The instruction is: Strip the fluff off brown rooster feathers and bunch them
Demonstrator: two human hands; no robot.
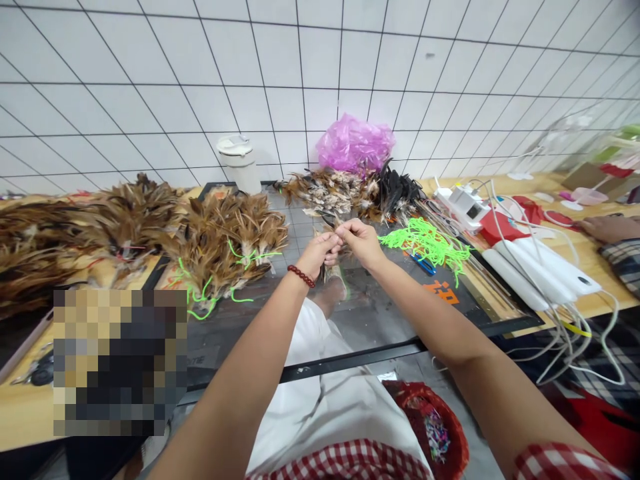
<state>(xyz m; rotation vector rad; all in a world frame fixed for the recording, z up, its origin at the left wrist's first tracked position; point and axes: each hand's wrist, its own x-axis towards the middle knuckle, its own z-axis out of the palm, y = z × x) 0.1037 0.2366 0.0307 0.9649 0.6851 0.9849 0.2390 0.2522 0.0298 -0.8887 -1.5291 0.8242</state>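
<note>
Both my hands meet over the middle of the dark glass table top [360, 320]. My left hand [320, 252], with a red bead bracelet on the wrist, is closed round a small bunch of brown feathers [334, 267]. My right hand [359, 239] pinches the top of the same bunch, fingers pressed together. Tied bundles of brown feathers with green cord [225, 247] lie to the left. A heap of neon green cord [425, 243] lies just right of my hands, with blue-handled scissors [423, 263] under it.
Loose brown and black feathers [350, 190] and a pink plastic bag [355, 143] sit at the back, next to a white container [240, 160]. White devices and cables [540, 267] fill the right side. Another person's hand [607, 228] rests far right. A red basket [430, 427] stands below.
</note>
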